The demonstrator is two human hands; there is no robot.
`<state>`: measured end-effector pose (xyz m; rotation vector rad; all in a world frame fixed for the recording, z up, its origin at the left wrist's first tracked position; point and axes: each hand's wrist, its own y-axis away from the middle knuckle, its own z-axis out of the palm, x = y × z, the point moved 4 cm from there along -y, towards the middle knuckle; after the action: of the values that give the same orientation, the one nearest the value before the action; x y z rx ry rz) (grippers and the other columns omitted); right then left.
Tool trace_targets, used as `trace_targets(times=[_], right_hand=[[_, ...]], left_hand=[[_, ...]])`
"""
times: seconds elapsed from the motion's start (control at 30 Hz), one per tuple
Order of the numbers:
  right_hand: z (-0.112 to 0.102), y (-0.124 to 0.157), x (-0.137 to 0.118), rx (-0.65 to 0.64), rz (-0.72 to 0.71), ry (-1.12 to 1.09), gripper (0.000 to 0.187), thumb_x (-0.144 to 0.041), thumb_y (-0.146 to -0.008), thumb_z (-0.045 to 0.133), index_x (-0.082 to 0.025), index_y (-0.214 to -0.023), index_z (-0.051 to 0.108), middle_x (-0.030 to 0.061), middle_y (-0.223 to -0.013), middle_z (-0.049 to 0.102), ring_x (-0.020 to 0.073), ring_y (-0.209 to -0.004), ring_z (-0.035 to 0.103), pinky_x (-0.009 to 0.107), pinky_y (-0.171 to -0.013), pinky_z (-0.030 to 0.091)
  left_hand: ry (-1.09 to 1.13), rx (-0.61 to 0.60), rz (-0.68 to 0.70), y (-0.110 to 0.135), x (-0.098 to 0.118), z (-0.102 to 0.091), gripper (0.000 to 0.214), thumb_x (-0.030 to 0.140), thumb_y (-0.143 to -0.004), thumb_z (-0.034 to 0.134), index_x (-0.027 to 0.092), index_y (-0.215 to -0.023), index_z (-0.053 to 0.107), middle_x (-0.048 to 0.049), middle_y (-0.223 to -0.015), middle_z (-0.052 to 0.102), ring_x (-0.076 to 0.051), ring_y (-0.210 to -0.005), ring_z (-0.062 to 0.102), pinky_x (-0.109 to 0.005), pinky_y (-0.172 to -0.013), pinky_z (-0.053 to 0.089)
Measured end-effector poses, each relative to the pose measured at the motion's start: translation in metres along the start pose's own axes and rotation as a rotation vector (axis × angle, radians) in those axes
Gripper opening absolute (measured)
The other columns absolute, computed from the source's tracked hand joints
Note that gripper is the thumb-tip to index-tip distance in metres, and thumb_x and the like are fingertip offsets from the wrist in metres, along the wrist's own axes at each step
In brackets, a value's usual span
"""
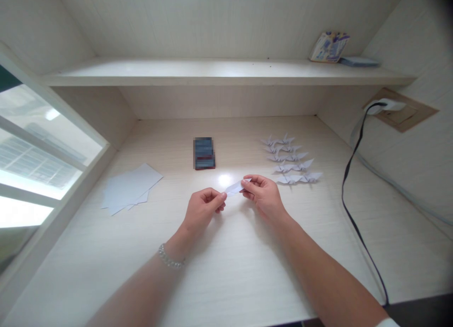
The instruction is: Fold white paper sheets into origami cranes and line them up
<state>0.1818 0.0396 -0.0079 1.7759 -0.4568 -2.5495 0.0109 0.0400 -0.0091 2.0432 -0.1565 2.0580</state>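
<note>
Across the pale wood-grain desk [226, 270] in front of you, things lie spread well apart. Loose sheets [130, 189] of white paper overlap at your left, near a window [38, 162] that lets in bright light. A dark device [204, 153] lies flat toward the back, its face blurred. To your right, paper cranes [292, 159] sit in paired rows, each just beside the next. A black cable [354, 185] runs from a wall socket [387, 105] down the right wall and over the desk's near edge. Above the desk a shelf [219, 72] spans the alcove, with a printed packet [329, 46] leaning at its right end.

Your left hand [203, 206], with a bracelet [170, 260] on its wrist, and your right hand [264, 192] meet over the middle of the desk, just above its surface. Between them you hold a small folded paper piece [236, 188]. Your left thumb and forefinger pinch its near-left tip, the other fingers curled in under the palm. Your right fingertips close on its far-right end, thumb under and forefinger on top, the rest of the fingers bent loosely behind.

Only the middle of the paper shows in the gap between the hands. It is narrow and slim, its long axis running left to right and tilting away from you toward the right, so that the right end points toward the cranes.
</note>
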Motion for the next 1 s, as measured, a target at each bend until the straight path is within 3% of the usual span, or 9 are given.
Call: trace_targets(times=[0.13, 0.3, 0.4, 0.5, 0.73, 1.0], right_hand=[[-0.006, -0.004, -0.002, 0.055, -0.084, 0.019, 0.037, -0.029, -0.062, 0.076, -0.017, -0.091, 0.058, -0.0032, -0.063, 0.059, 0.0101, -0.058, 0.058, 0.024, -0.059, 0.049], [-0.003, -0.001, -0.007, -0.045, -0.194, 0.248, 0.036, -0.026, -0.066, 0.072, -0.017, -0.096, 0.056, -0.0037, -0.061, 0.059, 0.0111, -0.055, 0.056, 0.025, -0.056, 0.047], [0.007, 0.006, -0.003, -0.152, -0.164, 0.353, 0.033, -0.026, -0.068, 0.069, -0.017, -0.097, 0.057, -0.0003, -0.065, 0.064, 0.0135, -0.059, 0.060, 0.025, -0.056, 0.047], [0.013, 0.011, 0.001, -0.167, -0.147, 0.336, 0.035, -0.028, -0.069, 0.069, -0.017, -0.100, 0.056, 0.0008, -0.067, 0.065, 0.0143, -0.061, 0.061, 0.026, -0.058, 0.048], [0.021, 0.011, 0.015, -0.226, -0.016, 0.223, 0.038, -0.030, -0.065, 0.072, -0.017, -0.096, 0.056, 0.0013, -0.070, 0.066, 0.0157, -0.063, 0.063, 0.030, -0.063, 0.051], [0.016, 0.009, 0.012, -0.162, -0.065, 0.230, 0.026, -0.027, -0.066, 0.070, -0.017, -0.087, 0.059, 0.0016, -0.071, 0.066, 0.0155, -0.065, 0.064, 0.029, -0.063, 0.052]], left_hand=[[-0.094, -0.085, 0.019, 0.003, 0.001, 0.002, 0.024, 0.032, -0.074, 0.064, 0.015, -0.058, 0.059, -0.0014, -0.053, 0.058, -0.010, -0.048, 0.047, -0.022, -0.048, 0.035], [-0.113, 0.054, 0.072, 0.001, 0.003, -0.003, 0.019, 0.032, -0.077, 0.062, 0.016, -0.066, 0.062, -0.0007, -0.057, 0.059, -0.010, -0.052, 0.050, -0.022, -0.051, 0.039], [-0.083, 0.037, 0.058, -0.001, 0.001, -0.002, 0.019, 0.032, -0.073, 0.066, 0.016, -0.083, 0.067, -0.0055, -0.077, 0.068, -0.014, -0.068, 0.059, -0.024, -0.061, 0.045], [-0.043, -0.011, 0.023, -0.003, -0.004, 0.001, 0.024, 0.031, -0.070, 0.069, 0.015, -0.088, 0.068, -0.0083, -0.087, 0.070, -0.017, -0.077, 0.062, -0.026, -0.068, 0.048], [0.090, 0.113, 0.013, -0.006, -0.011, -0.005, 0.026, 0.029, -0.068, 0.072, 0.014, -0.088, 0.065, -0.0061, -0.080, 0.068, -0.016, -0.071, 0.063, -0.026, -0.065, 0.050], [0.091, 0.071, -0.013, -0.005, -0.012, -0.003, 0.026, 0.028, -0.066, 0.073, 0.013, -0.086, 0.064, -0.0064, -0.080, 0.068, -0.016, -0.071, 0.063, -0.027, -0.066, 0.051]])
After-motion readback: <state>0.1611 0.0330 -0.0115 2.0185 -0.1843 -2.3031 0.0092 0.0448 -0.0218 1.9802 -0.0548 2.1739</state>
